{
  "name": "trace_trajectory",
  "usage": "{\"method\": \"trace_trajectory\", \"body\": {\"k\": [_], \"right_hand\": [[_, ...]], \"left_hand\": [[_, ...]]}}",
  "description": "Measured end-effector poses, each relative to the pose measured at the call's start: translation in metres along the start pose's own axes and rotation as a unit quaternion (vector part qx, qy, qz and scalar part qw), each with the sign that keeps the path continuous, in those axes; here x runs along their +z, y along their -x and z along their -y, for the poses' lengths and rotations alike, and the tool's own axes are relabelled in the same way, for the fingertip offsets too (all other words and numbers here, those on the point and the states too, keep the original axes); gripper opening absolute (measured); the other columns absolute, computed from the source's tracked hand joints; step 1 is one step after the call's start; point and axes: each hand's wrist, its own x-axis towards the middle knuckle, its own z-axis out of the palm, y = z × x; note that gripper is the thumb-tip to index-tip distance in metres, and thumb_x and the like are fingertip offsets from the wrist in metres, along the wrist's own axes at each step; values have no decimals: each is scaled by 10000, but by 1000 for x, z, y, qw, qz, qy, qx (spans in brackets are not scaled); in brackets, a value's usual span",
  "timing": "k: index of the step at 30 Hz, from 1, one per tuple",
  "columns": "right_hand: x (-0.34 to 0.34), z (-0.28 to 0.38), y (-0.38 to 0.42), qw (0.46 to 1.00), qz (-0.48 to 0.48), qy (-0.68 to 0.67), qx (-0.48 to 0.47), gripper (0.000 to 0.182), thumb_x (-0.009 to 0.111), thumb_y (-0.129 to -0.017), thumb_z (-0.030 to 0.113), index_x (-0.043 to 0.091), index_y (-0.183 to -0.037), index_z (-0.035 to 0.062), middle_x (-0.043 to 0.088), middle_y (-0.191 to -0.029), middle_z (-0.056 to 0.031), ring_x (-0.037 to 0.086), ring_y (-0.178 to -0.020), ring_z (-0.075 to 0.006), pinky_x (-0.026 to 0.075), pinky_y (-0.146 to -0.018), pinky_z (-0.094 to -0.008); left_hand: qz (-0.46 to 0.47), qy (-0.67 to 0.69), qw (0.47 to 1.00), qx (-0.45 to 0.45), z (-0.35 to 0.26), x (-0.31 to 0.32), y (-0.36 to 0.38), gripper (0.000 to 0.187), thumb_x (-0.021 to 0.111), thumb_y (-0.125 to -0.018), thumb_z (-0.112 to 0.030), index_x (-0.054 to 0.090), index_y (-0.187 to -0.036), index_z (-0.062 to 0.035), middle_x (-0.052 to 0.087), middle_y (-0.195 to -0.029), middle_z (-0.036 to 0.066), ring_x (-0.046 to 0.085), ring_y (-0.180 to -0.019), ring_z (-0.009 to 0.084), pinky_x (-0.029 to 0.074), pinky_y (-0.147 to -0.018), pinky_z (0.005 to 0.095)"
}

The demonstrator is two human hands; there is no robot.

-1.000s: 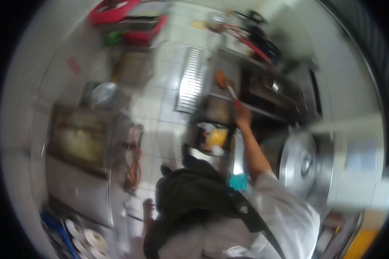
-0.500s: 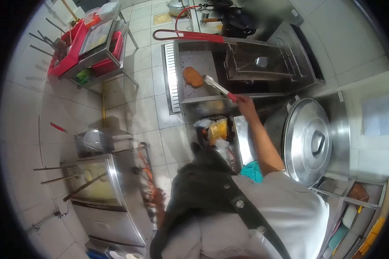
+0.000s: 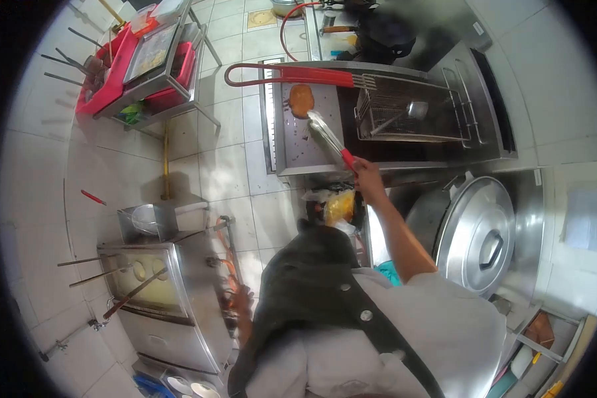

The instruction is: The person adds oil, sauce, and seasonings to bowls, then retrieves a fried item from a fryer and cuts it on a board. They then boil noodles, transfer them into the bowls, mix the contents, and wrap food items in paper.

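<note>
My right hand (image 3: pixel 367 178) grips metal tongs (image 3: pixel 329 136) by their red handle. The tongs reach over the drip tray (image 3: pixel 315 149) of a deep fryer, tips at the near edge of a browned, oval fried patty (image 3: pixel 302 101). Whether the tips touch it is hard to tell. Dark crumbs lie scattered on the tray around the patty. Down at my left side hangs my left hand (image 3: pixel 242 302), small and dim, its fingers seemingly loose and apart, beside an orange hose (image 3: pixel 229 268) on a second fryer. I see nothing in it.
A wire fryer basket (image 3: pixel 411 109) with a long red handle spans the fryer, a small metal ladle (image 3: pixel 416 109) inside. At my right stands a big lidded pot (image 3: pixel 477 232). Left are an oil fryer (image 3: pixel 149 285) with ladles and a metal rack (image 3: pixel 156 83) with red bins.
The patty now lies farther toward the tray's far side. The tongs' tips have gone from its right edge to its near edge. The whole view has shifted slightly.
</note>
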Motion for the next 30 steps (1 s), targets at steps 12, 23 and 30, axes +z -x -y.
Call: {"method": "trace_trajectory", "body": {"k": [12,23,30], "right_hand": [[127,14,-118,993,-92,-16,-70,240,577,-910,184,706,-840,-6,596,-655,-15,538,-566,-122,404,-517,-290],[37,-15,13,782,-136,434,-427,280,536,-923,238,601,-1104,35,662,-792,-199,641,-761,-404,503,-693,-484],[28,-27,4,810,-151,468,-319,243,523,-930,222,628,-1056,43,680,-821,-158,662,-726,-340,509,-670,-479]], "left_hand": [[-57,-40,972,-225,-88,9,72,232,655,-911,-330,582,-1037,-149,582,-888,-40,531,-700,119,474,-590,304],[-65,76,938,-333,-27,-4,55,298,582,-942,-295,544,-1129,-65,576,-1069,63,568,-817,217,479,-695,390],[-32,110,924,-366,-3,-28,31,338,543,-960,-275,523,-1179,-20,573,-1168,119,588,-881,271,483,-753,436]]}}
